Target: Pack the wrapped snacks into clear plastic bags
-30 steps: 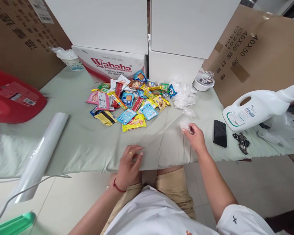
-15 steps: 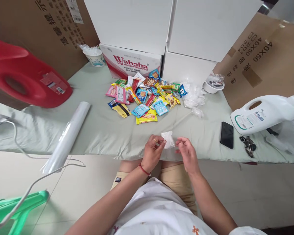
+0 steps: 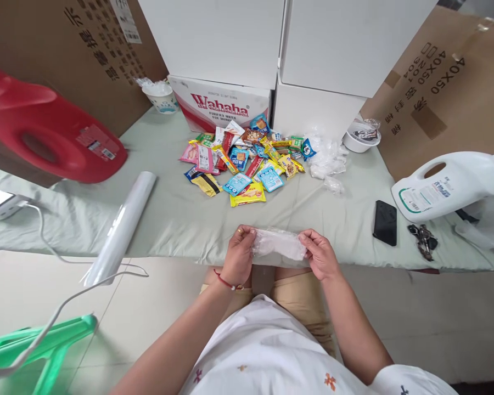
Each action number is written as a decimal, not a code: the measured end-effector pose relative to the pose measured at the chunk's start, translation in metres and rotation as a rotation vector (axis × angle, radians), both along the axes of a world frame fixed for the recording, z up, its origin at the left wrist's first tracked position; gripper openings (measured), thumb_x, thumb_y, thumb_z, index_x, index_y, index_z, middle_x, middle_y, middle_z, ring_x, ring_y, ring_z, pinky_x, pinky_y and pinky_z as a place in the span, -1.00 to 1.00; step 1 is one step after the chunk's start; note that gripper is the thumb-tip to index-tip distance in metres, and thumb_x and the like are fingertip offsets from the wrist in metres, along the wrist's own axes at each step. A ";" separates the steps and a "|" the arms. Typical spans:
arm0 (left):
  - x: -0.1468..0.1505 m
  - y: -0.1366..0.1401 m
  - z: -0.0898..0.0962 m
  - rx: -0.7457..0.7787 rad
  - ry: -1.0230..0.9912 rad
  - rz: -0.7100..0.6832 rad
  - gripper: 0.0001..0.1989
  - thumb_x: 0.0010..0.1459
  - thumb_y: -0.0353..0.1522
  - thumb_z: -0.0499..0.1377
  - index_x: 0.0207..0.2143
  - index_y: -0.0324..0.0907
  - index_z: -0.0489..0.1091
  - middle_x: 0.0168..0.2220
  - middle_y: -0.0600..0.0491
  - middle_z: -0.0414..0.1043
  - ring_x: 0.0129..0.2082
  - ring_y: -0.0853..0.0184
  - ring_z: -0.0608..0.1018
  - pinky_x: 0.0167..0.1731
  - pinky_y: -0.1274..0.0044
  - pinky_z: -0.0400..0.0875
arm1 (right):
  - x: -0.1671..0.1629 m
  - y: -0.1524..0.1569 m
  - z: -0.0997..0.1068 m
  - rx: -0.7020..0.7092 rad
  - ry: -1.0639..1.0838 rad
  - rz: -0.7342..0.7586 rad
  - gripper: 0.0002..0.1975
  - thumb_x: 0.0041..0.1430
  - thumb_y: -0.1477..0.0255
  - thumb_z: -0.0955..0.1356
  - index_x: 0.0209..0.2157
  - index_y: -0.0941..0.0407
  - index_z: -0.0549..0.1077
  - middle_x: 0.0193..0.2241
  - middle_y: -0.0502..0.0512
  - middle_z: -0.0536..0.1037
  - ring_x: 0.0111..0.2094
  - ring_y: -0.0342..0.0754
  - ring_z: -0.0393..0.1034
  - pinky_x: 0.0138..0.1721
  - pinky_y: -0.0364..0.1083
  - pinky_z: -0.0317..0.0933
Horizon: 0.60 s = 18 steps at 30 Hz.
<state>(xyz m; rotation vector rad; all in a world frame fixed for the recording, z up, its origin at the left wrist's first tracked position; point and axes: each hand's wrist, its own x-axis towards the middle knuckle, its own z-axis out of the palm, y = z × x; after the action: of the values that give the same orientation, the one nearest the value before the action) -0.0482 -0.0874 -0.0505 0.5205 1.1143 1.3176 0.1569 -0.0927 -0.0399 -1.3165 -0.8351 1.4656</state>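
A thin, whitish see-through plastic bag (image 3: 279,244) is stretched sideways between my two hands, just above the table's front edge. My left hand (image 3: 239,253) pinches its left end between thumb and fingers. At the other end, my right hand (image 3: 320,254) grips the bag's right side the same way. Beyond the hands lies a heap of small wrapped snacks (image 3: 247,196) in many colours. Right beside that heap sits a pile of crumpled clear plastic bags (image 3: 327,158).
A Wahaha carton (image 3: 220,104) backs the snacks. On the left are a red jug (image 3: 66,131) and a plastic film roll (image 3: 125,219). To the right lie a black phone (image 3: 385,223), keys (image 3: 423,241) and a white detergent bottle (image 3: 440,186). A white bowl (image 3: 360,144) stands behind.
The bag was bunched in my left hand with my right hand apart from it. Now my right hand has taken hold and the bag is spread wide; my left hand has moved left.
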 end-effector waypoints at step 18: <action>-0.012 0.006 0.009 0.110 0.141 0.118 -0.67 0.09 -0.13 0.35 -0.34 -0.10 0.30 -0.47 0.21 0.35 -0.50 0.45 0.41 -0.42 0.59 0.35 | -0.017 0.008 0.028 0.825 -0.802 0.128 -0.83 0.35 0.36 0.36 -0.18 -0.15 0.63 -0.33 0.07 0.55 -0.08 0.10 0.40 0.00 0.16 0.37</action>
<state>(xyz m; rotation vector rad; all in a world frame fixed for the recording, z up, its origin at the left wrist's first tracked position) -0.0603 -0.0815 -0.0413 0.6455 1.2075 1.4689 0.1394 -0.0848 -0.0121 -1.1684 -1.8215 0.4804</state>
